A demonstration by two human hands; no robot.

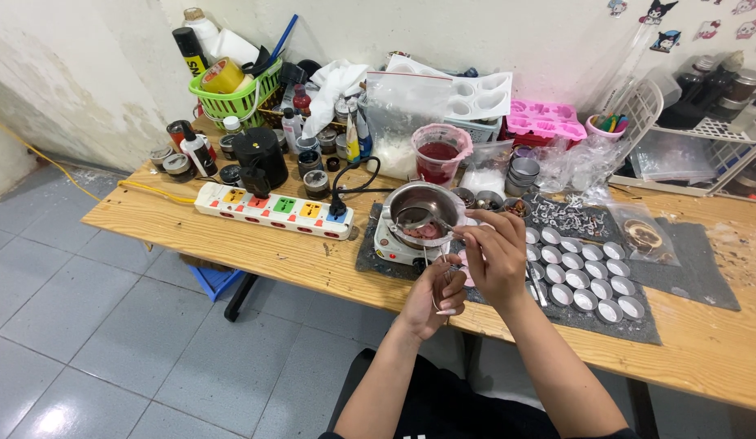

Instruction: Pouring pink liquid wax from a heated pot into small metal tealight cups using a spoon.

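Right now the right hand [498,254] pinches the handle end of a metal spoon [423,219] between thumb and fingertips, so its grip is narrow and closed on the handle. The spoon's long axis runs from this hand up and to the left, and its bowl points into the steel pot [419,210], above a reddish melted layer at the bottom. The pot stands on a small white electric hot plate [393,245]. The left hand [433,297] is just below the right one, fingers curled around a small clear glass thing; what it is exactly I cannot tell.

The hot plate rests on a dark grey felt-like mat [370,256], and to the right, on the same kind of mat, round shiny metal cups [585,276] are set in neat rows. Left of the pot lies a white power strip [272,210] with coloured sockets. Behind the pot stands a clear plastic cup [440,154] with red content, and a pink silicone mould [545,120] and a green plastic basket [232,102] are further back.

The surface [232,244] is light wooden planks with visible grain, the floor [110,341] has grey glossy tiles, and the wall is white and partly peeling.
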